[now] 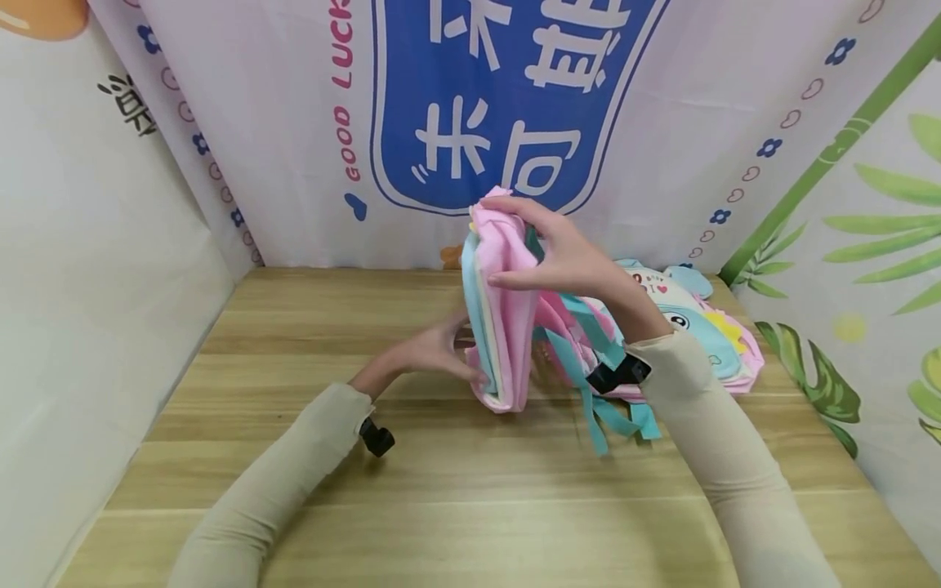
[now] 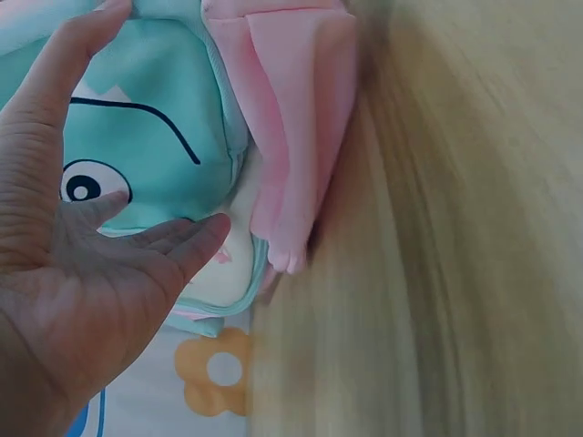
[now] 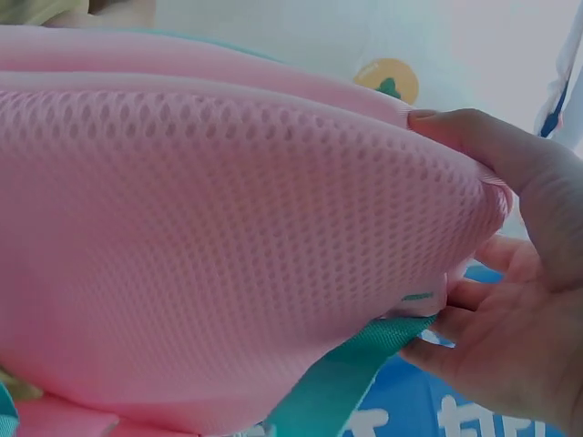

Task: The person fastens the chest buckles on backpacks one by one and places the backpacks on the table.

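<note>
A small pink children's backpack (image 1: 516,335) stands upright on its narrow side view near the middle of the wooden table. My right hand (image 1: 569,255) grips it by the top corner; in the right wrist view, thumb and fingers close round the edge of its pink mesh back (image 3: 228,246), beside a teal strap (image 3: 342,378). At the lower front, my left hand (image 1: 434,347) is spread, with fingers extended over the bag's face. The left wrist view shows that face as a teal pocket (image 2: 173,118) with a cartoon eye, next to a pink side panel (image 2: 296,118).
A second backpack (image 1: 709,335), pink and light blue with a cartoon face, lies at the right on the table (image 1: 441,506). Teal straps (image 1: 599,408) trail between the two bags. A printed cloth (image 1: 294,163) hangs behind the table, with white sheeting at the left.
</note>
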`<state>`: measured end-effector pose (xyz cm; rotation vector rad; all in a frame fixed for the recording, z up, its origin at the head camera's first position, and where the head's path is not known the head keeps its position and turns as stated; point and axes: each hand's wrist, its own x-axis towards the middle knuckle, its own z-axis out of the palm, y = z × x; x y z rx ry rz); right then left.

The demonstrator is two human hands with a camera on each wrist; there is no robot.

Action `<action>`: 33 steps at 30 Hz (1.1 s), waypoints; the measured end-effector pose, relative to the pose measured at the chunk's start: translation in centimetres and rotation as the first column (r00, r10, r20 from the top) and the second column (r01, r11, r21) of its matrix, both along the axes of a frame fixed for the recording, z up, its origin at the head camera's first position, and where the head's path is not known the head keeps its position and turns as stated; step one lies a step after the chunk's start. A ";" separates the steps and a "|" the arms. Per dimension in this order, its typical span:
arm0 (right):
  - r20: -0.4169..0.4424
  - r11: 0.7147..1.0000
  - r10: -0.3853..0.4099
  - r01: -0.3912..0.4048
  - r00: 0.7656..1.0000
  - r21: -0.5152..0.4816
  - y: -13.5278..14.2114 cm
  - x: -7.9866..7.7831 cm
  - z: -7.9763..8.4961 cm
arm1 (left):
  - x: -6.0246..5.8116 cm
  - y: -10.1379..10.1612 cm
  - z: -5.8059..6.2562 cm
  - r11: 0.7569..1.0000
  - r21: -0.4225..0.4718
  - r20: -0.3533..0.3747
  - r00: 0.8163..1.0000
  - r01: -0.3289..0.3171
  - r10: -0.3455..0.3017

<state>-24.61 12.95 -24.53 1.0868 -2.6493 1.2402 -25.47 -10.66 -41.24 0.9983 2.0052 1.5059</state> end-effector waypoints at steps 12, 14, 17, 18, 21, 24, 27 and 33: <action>-0.015 0.992 0.094 -0.092 0.995 0.080 -3.7 0.0 0.5 | 0.5 -4.6 2.9 0.993 0.031 -0.044 0.992 -0.115 0.116; -0.030 0.991 0.106 -0.103 0.994 0.091 -4.2 0.0 0.4 | 0.5 -5.5 4.4 0.982 0.115 -0.045 0.987 -0.151 0.157; -0.047 0.988 0.122 -0.116 0.991 0.104 -4.8 0.0 0.2 | 0.7 -6.8 7.0 0.956 0.193 -0.065 0.969 -0.223 0.240; -0.053 0.987 0.125 -0.119 0.991 0.112 -5.0 -0.1 0.1 | 0.8 -7.1 7.9 0.947 0.206 -0.070 0.962 -0.246 0.265; -0.072 0.982 0.137 -0.126 0.988 0.139 -5.6 -0.1 0.0 | 0.9 -7.8 10.4 0.934 0.226 -0.084 0.950 -0.276 0.301; -0.090 0.979 0.145 -0.130 0.985 0.156 -6.0 -0.2 -0.1 | 0.8 -8.2 12.2 0.935 0.202 -0.112 0.941 -0.292 0.318; -0.094 0.978 0.152 -0.136 0.984 0.158 -6.2 -0.2 -0.3 | 0.7 -8.2 13.3 0.942 0.143 -0.158 0.933 -0.303 0.324; -0.083 0.979 0.160 -0.148 0.984 0.140 -6.4 -0.1 -1.1 | 0.3 -8.2 13.9 0.947 0.056 -0.209 0.924 -0.316 0.321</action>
